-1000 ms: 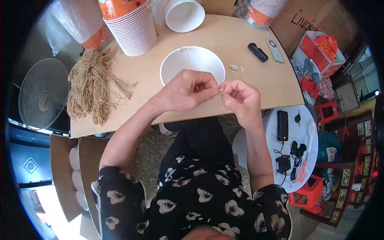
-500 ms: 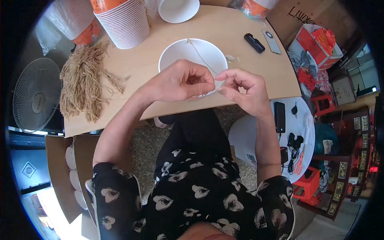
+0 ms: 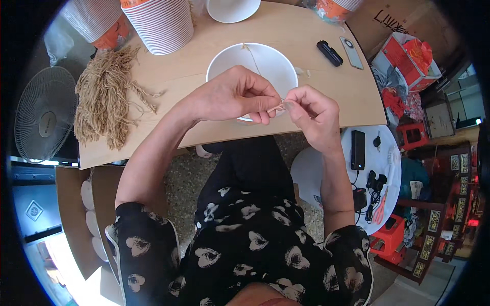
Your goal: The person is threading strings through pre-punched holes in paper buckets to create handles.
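Observation:
My left hand (image 3: 237, 97) and my right hand (image 3: 315, 115) meet above the near rim of a white bowl (image 3: 227, 57), fingertips almost touching. Each is closed in a pinch around a thin strand. That strand, a tan string (image 3: 256, 65), crosses the bowl from its far rim toward my fingers. My fingers hide most of what lies between them. To the left on the tabletop lies a large loose bundle of tan twine (image 3: 104, 97), with a few ends straggling toward the bowl.
Stacked paper buckets (image 3: 161, 25) and another white bowl (image 3: 232, 9) stand at the table's far side. A black case (image 3: 329, 53) and a phone (image 3: 351, 52) lie far right. Beside my right arm, a round white stool (image 3: 377, 204) holds cables and scissors. A fan (image 3: 45, 112) stands left.
My hands have come closer together, the right one turning its thumb and finger onto the strand. The view has shifted slightly, with the bowl appearing a little higher and farther right.

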{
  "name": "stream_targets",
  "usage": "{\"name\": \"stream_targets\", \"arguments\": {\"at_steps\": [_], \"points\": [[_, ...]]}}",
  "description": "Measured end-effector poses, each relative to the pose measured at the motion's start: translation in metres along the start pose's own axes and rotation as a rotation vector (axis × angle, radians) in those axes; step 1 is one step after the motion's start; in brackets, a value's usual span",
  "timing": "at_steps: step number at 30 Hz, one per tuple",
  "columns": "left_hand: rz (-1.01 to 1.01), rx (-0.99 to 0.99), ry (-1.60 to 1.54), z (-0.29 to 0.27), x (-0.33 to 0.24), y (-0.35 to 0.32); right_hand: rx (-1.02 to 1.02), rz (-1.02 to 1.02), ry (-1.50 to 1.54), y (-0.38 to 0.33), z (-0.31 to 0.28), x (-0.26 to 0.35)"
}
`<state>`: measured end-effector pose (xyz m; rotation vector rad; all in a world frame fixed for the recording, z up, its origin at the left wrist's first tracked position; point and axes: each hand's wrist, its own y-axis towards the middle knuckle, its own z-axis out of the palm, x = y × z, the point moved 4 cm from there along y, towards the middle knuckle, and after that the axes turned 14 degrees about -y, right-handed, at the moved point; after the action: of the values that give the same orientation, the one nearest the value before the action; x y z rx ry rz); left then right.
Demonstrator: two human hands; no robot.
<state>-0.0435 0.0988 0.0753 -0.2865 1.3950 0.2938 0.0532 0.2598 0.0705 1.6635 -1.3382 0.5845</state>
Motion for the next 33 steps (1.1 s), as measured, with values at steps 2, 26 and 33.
{"name": "stream_targets", "arguments": {"at_steps": [2,26,33], "points": [[0.003,-0.004,0.003,-0.001,0.001,0.001,0.017,0.038,0.056,-0.001,-0.001,-0.003],[0.012,-0.006,-0.006,0.004,0.003,0.006,-0.101,-0.070,-0.155,-0.005,0.003,0.002],[0.076,0.051,0.037,0.006,0.009,0.005,-0.271,-0.161,-0.239,-0.010,0.007,0.007]]}}
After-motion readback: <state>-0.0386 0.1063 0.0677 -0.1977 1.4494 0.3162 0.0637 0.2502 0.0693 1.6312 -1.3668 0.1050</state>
